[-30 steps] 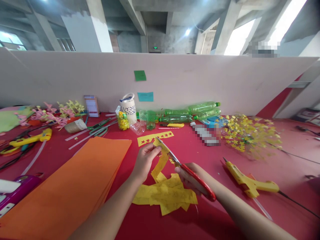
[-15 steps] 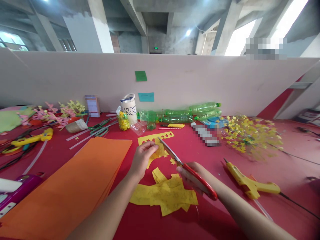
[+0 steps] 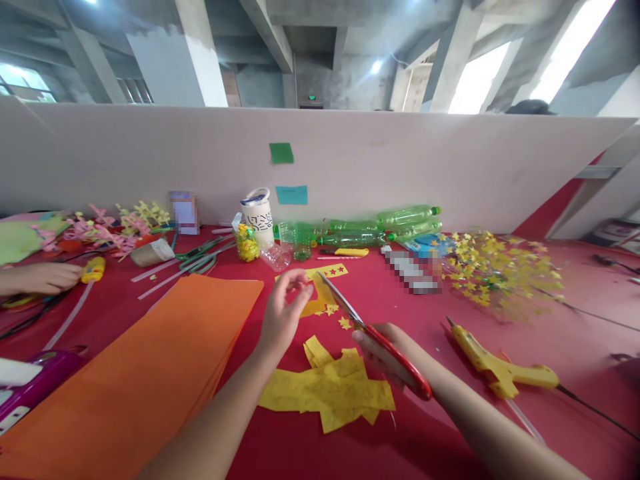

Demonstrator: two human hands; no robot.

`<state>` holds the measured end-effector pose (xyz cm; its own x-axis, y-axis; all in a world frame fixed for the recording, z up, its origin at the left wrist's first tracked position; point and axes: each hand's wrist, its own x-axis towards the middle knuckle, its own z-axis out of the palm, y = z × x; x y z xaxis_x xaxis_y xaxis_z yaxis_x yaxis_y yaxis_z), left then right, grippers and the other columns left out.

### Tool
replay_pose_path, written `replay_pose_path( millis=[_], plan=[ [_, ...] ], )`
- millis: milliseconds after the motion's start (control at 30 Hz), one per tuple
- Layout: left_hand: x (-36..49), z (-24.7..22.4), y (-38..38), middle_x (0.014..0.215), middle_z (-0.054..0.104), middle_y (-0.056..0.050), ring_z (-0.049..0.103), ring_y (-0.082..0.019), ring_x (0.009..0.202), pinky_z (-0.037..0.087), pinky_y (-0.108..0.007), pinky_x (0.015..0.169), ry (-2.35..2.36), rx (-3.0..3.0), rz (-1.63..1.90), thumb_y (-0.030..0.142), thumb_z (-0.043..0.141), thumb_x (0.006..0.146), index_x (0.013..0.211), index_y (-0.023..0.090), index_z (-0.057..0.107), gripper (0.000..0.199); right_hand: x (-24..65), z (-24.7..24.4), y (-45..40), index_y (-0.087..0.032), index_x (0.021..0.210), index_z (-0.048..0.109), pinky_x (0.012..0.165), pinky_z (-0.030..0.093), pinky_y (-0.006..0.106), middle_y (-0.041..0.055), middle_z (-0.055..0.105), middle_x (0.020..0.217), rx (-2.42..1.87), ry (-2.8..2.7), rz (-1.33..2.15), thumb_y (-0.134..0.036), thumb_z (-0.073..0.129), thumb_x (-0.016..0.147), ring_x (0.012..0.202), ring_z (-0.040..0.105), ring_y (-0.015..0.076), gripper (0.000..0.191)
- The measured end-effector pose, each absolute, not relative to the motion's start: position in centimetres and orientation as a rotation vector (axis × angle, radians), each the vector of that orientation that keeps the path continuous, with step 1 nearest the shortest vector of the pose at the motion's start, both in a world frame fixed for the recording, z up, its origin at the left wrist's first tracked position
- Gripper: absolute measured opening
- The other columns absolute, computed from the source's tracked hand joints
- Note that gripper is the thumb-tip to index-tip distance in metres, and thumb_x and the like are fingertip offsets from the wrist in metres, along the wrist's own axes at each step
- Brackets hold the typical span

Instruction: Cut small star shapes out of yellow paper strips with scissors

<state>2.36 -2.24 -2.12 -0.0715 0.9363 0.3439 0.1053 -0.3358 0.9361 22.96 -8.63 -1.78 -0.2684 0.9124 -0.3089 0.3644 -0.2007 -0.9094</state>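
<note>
My right hand (image 3: 385, 350) is closed round red-handled scissors (image 3: 357, 320), whose blades point up and left. Left of the blade tips is my left hand (image 3: 284, 307), with thumb and forefinger apart and nothing visible between them. Beside its fingertips, partly behind the blades, lies a yellow paper piece (image 3: 326, 293). Small yellow stars (image 3: 345, 323) rest near the scissors. Behind them is a yellow strip (image 3: 336, 270) with star-shaped marks showing red. Nearer me, between my forearms, several yellow paper strips (image 3: 335, 387) overlap in a pile.
Orange sheets (image 3: 165, 353) are stacked to the left. Another person's hand (image 3: 55, 277) touches a yellow tool at far left. On the right lie a glue gun (image 3: 495, 360) and a star-covered spray (image 3: 500, 270). Green bottles (image 3: 357, 238) and a white tumbler (image 3: 257, 219) line the partition.
My left thumb and forefinger have parted, and the yellow paper they pinched now lies on the table. The scissors have barely moved. Another person's hand has come in at the far left.
</note>
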Motion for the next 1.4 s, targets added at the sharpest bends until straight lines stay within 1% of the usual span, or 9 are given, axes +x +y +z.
replay_pose_path(
  millis=[67,100,200,300,433,533,667,867,1400],
  plan=[
    [2.5,-1.5,-2.9,0.095,0.061,-0.004,0.055,-0.018,0.091,0.042,-0.029,0.082,1.19,1.604,1.634,0.034,0.063,0.078,0.096,0.022,0.061,0.021,22.9,-1.9,-8.6,-0.019,0.065,0.043,0.03,0.021,0.016,-0.0115,0.031,0.036,-1.505,-1.525,1.49,-0.06,0.054,0.083,0.027,0.029,0.0038,0.045],
    [2.6,-1.3,-3.3,0.085,0.061,-0.004,0.055,-0.017,0.082,0.043,-0.028,0.077,1.149,1.647,1.607,0.035,0.062,0.079,0.088,0.021,0.062,0.016,22.9,-1.9,-8.5,-0.019,0.065,0.044,0.03,0.021,0.016,-0.0117,0.031,0.036,-1.509,-1.503,1.488,-0.061,0.052,0.083,0.026,0.028,0.0039,0.046],
    [3.3,-1.0,-4.4,0.059,0.058,-0.003,0.052,-0.014,0.056,0.04,-0.025,0.056,0.879,1.663,1.075,0.044,0.05,0.087,0.067,0.019,0.063,0.035,22.7,-1.8,-8.5,-0.019,0.067,0.045,0.03,0.022,0.016,-0.0114,0.031,0.034,-1.511,-1.46,1.481,-0.065,0.045,0.084,0.025,0.031,0.005,0.049],
    [4.1,-1.5,-4.9,0.057,0.06,-0.004,0.051,-0.014,0.05,0.037,-0.026,0.051,0.76,1.472,0.794,0.053,0.04,0.089,0.077,0.017,0.066,0.046,22.6,-1.6,-8.5,-0.019,0.067,0.046,0.03,0.022,0.017,-0.0111,0.032,0.032,-1.498,-1.467,1.494,-0.064,0.045,0.085,0.024,0.032,0.0061,0.048],
    [4.4,-2.1,-4.4,0.069,0.063,-0.003,0.056,-0.013,0.058,0.043,-0.026,0.058,0.828,1.215,1.016,0.053,0.045,0.087,0.095,0.018,0.061,0.04,22.5,-1.4,-8.7,-0.019,0.066,0.045,0.033,0.024,0.016,-0.0111,0.033,0.032,-1.467,-1.525,1.482,-0.056,0.051,0.085,0.026,0.03,0.0045,0.042],
    [4.0,-2.2,-3.7,0.073,0.062,-0.003,0.058,-0.013,0.065,0.046,-0.027,0.065,0.879,1.149,1.198,0.049,0.051,0.086,0.083,0.016,0.06,0.034,22.4,-1.7,-8.9,-0.019,0.066,0.045,0.034,0.024,0.016,-0.0105,0.033,0.035,-1.492,-1.552,1.449,-0.054,0.054,0.084,0.029,0.03,0.0045,0.041],
    [3.6,-2.4,-3.0,0.069,0.061,-0.002,0.057,-0.013,0.061,0.046,-0.027,0.059,0.856,1.037,1.349,0.041,0.062,0.08,0.075,0.016,0.056,0.026,22.3,-2.2,-8.8,-0.019,0.065,0.044,0.035,0.025,0.017,-0.0082,0.036,0.044,-1.55,-1.569,1.419,-0.055,0.059,0.079,0.035,0.034,0.0059,0.042],
    [3.2,-2.6,-2.6,0.069,0.063,-0.001,0.06,-0.014,0.062,0.048,-0.027,0.058,0.905,1.002,1.395,0.036,0.068,0.074,0.075,0.016,0.056,0.024,22.3,-2.6,-8.7,-0.021,0.062,0.037,0.037,0.027,0.018,-0.0075,0.032,0.05,-1.547,-1.555,1.411,-0.057,0.062,0.076,0.04,0.032,0.0061,0.046],
    [2.7,-2.4,-2.2,0.066,0.065,-0.001,0.061,-0.013,0.06,0.048,-0.027,0.061,0.854,0.978,1.399,0.029,0.071,0.072,0.081,0.014,0.059,0.021,22.4,-3.1,-8.8,-0.019,0.064,0.043,0.038,0.029,0.018,-0.0086,0.033,0.045,-1.556,-1.58,1.449,-0.058,0.058,0.079,0.037,0.032,0.0055,0.045]
  ],
)
